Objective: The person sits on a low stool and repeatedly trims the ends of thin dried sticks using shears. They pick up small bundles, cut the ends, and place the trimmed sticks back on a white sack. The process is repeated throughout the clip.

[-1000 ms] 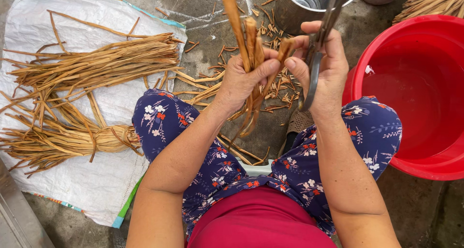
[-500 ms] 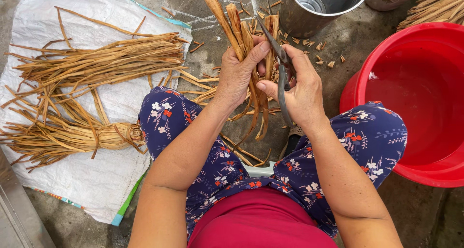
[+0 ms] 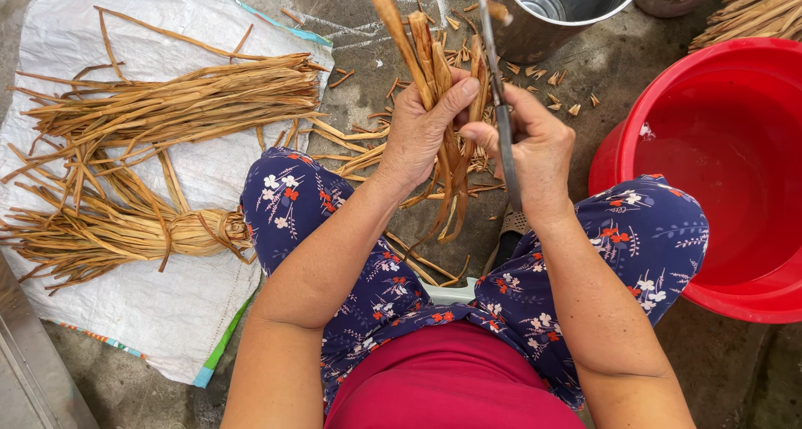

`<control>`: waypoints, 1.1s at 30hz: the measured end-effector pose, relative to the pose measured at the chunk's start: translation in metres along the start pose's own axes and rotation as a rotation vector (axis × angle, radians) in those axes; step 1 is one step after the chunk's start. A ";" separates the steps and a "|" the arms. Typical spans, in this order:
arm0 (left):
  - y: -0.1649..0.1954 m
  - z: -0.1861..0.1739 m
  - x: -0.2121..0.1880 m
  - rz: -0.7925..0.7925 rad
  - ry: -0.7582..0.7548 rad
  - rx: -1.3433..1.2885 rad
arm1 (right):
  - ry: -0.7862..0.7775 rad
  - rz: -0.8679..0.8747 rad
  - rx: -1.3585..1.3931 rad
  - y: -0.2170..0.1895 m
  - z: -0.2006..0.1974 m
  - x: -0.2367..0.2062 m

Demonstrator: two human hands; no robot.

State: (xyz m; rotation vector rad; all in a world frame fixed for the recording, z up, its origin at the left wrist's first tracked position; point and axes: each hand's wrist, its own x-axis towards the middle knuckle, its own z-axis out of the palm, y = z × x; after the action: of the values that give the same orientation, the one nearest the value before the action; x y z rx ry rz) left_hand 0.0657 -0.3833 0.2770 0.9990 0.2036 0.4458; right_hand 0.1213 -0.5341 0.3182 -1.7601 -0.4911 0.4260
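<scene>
My left hand [image 3: 422,132] grips a small bunch of dried brown plant strips [image 3: 430,57] that stick up above the fist and hang down between my knees. My right hand [image 3: 535,145] holds a pair of dark metal scissors [image 3: 499,95], blades pointing up, right beside the tops of the strips. Both hands are close together over the ground in front of my knees. I cannot tell if the blades are touching the strips.
A white woven sack [image 3: 125,170] on the left carries loose strips [image 3: 184,103] and a tied bundle [image 3: 109,228]. A red basin [image 3: 668,103] stands at the right, a metal pot [image 3: 568,11] at the top. Cut bits [image 3: 543,91] litter the concrete.
Both hands have dropped lower and nearer to me. The scissors have turned from slanted to nearly upright beside the strip tops.
</scene>
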 end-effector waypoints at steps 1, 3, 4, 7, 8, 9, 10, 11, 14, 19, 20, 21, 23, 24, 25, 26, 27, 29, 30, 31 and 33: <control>-0.001 0.000 0.000 -0.031 0.009 0.001 | 0.016 -0.005 0.048 0.000 0.000 0.000; -0.002 0.000 -0.001 -0.093 0.027 0.002 | 0.041 -0.106 0.155 0.001 -0.003 0.001; -0.004 0.000 -0.001 -0.097 -0.001 0.013 | 0.047 -0.206 0.213 0.002 -0.003 0.001; -0.007 0.000 -0.001 -0.084 -0.079 0.080 | 0.054 -0.398 0.251 0.003 -0.006 -0.003; -0.009 0.001 -0.001 -0.062 -0.105 0.130 | 0.055 -0.444 0.243 0.003 -0.007 -0.004; -0.010 0.002 -0.002 -0.038 -0.134 0.180 | 0.048 -0.422 0.266 0.003 -0.006 -0.004; -0.011 0.003 -0.004 -0.027 -0.150 0.249 | 0.041 -0.398 0.290 0.004 -0.005 -0.005; -0.012 0.004 -0.006 -0.017 -0.166 0.317 | 0.034 -0.373 0.315 0.004 -0.005 -0.005; -0.012 0.009 -0.012 0.067 -0.242 0.451 | -0.015 -0.422 0.302 0.004 -0.003 -0.001; -0.008 0.014 -0.016 0.113 -0.354 0.592 | 0.056 -0.222 0.294 0.005 -0.009 0.004; -0.007 0.015 -0.016 0.082 -0.363 0.595 | 0.067 -0.152 0.287 0.006 -0.011 0.004; -0.007 0.016 -0.015 0.053 -0.370 0.597 | 0.067 -0.190 0.294 0.006 -0.012 0.005; -0.008 0.017 -0.014 -0.019 -0.387 0.543 | 0.061 -0.267 0.311 0.007 -0.013 0.006; -0.010 0.017 -0.014 -0.057 -0.396 0.514 | 0.076 -0.309 0.306 0.008 -0.014 0.006; -0.012 0.018 -0.014 -0.048 -0.409 0.524 | 0.091 -0.352 0.300 0.009 -0.015 0.005; -0.015 0.018 -0.014 -0.038 -0.423 0.532 | 0.104 -0.396 0.294 0.009 -0.016 0.005; -0.018 0.019 -0.014 -0.027 -0.435 0.540 | 0.113 -0.396 0.289 0.010 -0.019 0.006; -0.023 0.019 -0.013 -0.149 -0.463 0.306 | 0.116 -0.391 0.285 0.010 -0.021 0.007; -0.026 0.018 -0.012 -0.209 -0.466 0.188 | 0.090 -0.348 0.360 0.010 -0.022 0.008; -0.027 0.016 -0.012 -0.259 -0.452 0.095 | 0.060 -0.301 0.435 0.010 -0.025 0.010; -0.028 0.013 -0.012 -0.348 -0.421 -0.093 | 0.007 -0.227 0.536 0.011 -0.025 0.011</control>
State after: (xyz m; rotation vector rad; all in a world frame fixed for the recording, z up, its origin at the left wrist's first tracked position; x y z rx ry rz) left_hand 0.0669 -0.4114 0.2597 0.9213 -0.0239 -0.0756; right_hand 0.1449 -0.5511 0.3129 -1.1756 -0.5095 0.3504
